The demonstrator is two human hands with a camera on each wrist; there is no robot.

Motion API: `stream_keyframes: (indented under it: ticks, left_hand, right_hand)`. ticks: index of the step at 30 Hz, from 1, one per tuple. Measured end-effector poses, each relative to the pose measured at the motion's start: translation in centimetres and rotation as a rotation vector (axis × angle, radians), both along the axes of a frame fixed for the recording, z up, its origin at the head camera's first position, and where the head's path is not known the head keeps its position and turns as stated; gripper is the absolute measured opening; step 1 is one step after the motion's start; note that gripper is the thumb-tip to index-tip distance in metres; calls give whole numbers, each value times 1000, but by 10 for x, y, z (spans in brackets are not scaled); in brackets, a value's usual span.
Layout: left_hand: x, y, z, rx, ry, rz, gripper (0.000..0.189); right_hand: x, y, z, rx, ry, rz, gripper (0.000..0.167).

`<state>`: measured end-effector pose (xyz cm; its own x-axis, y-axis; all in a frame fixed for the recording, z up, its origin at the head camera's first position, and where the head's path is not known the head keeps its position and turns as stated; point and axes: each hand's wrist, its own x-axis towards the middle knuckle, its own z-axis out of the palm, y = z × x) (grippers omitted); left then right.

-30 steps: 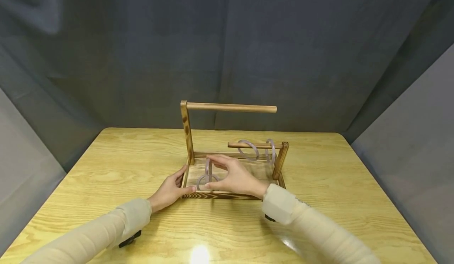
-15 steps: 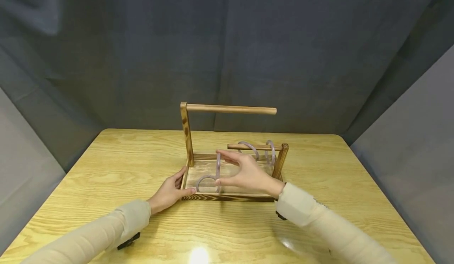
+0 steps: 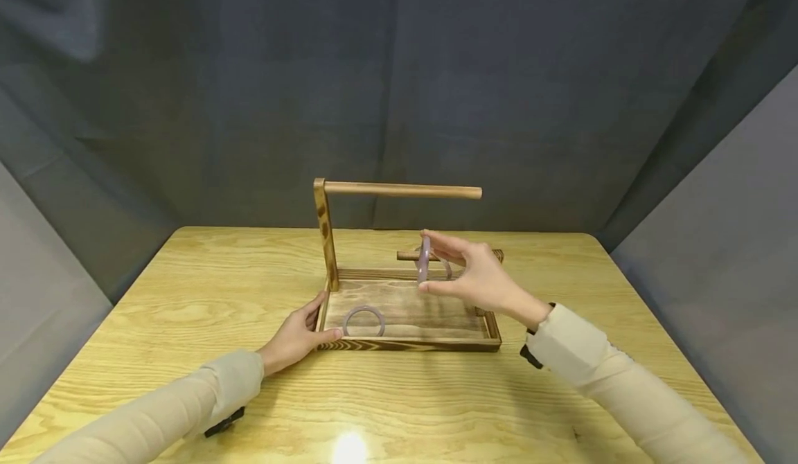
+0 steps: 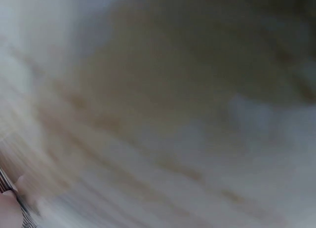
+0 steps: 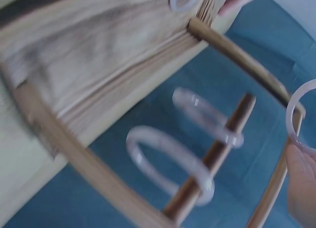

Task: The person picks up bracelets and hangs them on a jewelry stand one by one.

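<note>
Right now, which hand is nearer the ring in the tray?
Left. The left hand grips the tray's near left corner, just beside that ring; the right hand is up and to the right, pinching another ring.

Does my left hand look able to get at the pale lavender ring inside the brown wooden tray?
Probably yes: your left hand holds the tray at its near left corner, thumb close to the ring, with nothing visible between them.
</note>
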<state>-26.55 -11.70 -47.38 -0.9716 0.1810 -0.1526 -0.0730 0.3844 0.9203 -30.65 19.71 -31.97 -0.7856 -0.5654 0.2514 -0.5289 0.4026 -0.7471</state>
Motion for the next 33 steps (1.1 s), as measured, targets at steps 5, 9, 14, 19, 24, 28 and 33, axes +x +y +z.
stream_keyframes:
  ticks: [5, 9, 14, 19, 24, 28, 33]
  left_hand:
    - [1, -1, -2, 8, -13, 1, 91]
    - [0, -1, -2, 8, -6, 6, 91]
    - [0, -1, -1, 13, -6, 8, 93]
    - [0, -1, -1, 10, -7, 7, 93]
    - [1, -1, -1, 11, -6, 7, 92]
    - [1, -1, -1, 7, -3, 9, 91]
    - [0, -1, 0, 7, 3, 4, 90]
  right_hand:
    - [-9, 17, 6, 13, -20, -40, 79]
    - [-18, 31, 8, 15, -32, -74, 79]
    - [-27, 44, 9, 15, -42, -134, 81]
    - [-33, 52, 10, 10, -48, -187, 83]
    - [-36, 57, 10, 38, -73, -208, 84]
    - [-42, 61, 9, 73, -82, -220, 87]
    - [-51, 66, 12, 90, -68, -250, 89]
